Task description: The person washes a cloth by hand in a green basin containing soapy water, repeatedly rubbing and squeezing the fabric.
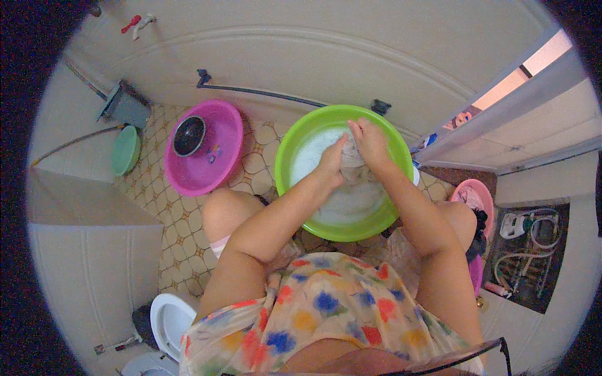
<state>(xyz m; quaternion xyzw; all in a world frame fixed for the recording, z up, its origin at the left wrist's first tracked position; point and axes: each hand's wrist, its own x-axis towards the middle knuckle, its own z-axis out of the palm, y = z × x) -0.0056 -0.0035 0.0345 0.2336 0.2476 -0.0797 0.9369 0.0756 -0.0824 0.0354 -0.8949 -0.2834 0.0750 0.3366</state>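
Observation:
A lime-green plastic basin [281, 169] sits on the tiled floor between my knees. White, sudsy water [305, 157] covers its left side, and cloudy water fills the front. Over the middle of the basin, a wet, pale cloth [351, 154] is bunched between my hands. My left hand [334, 162] grips it from the left, thumb side up. On the other side, my right hand [369, 141] has hold of it and looks slightly blurred. The lower folds of the cloth run down into the water, where their outline is unclear.
Left of the basin stands a pink basin [228, 160] holding a dark bowl [189, 136]. Farther left are a small green basin [125, 150] and a grey bin [129, 110]. A dark pipe [263, 92] follows the wall. A salmon basin [488, 207] with clothes is at right; a toilet [160, 324] is lower left.

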